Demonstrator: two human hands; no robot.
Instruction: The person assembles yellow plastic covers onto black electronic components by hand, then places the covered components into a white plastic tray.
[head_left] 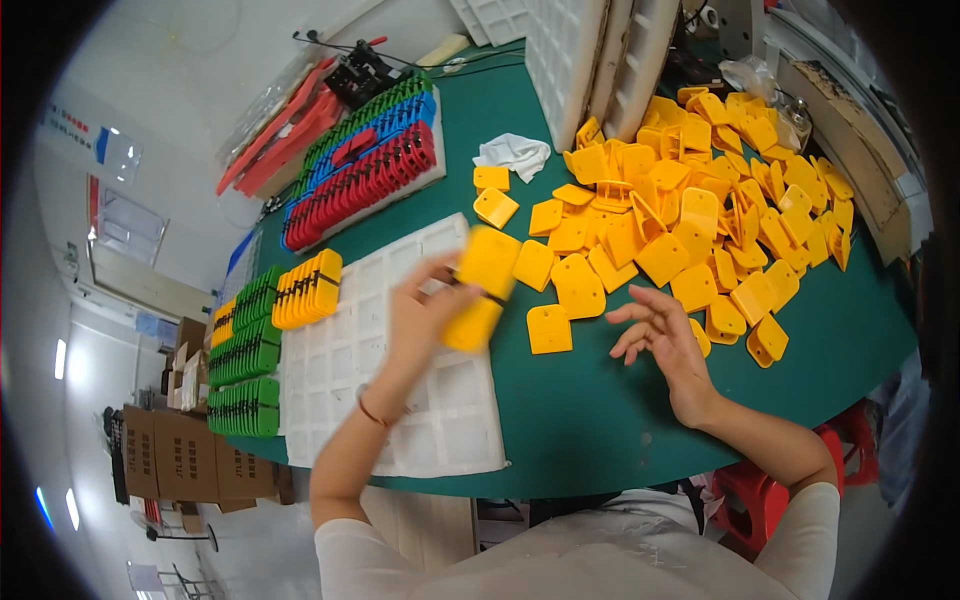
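My left hand (pixel 422 312) is closed on a yellow plastic piece (pixel 489 262), made of two rounded plates with a dark band between them. It is held up over the right edge of the white gridded tray (pixel 395 425) and is slightly blurred. My right hand (pixel 668 350) is open and holds nothing, its fingers spread and slightly curled above the green table. Just left of those fingers lie loose yellow plates (pixel 549 330) with rounded corners and small holes. Beyond them spreads a large heap of similar yellow plates (pixel 690 215).
Yellow pieces (pixel 306 290) and green pieces (pixel 243 407) stand in rows on the tray's left side. Farther back, another tray carries red (pixel 365 185), blue and green rows. A white cloth (pixel 512 156) lies near upright white panels (pixel 565 60). A red stool (pixel 750 500) stands below the table edge.
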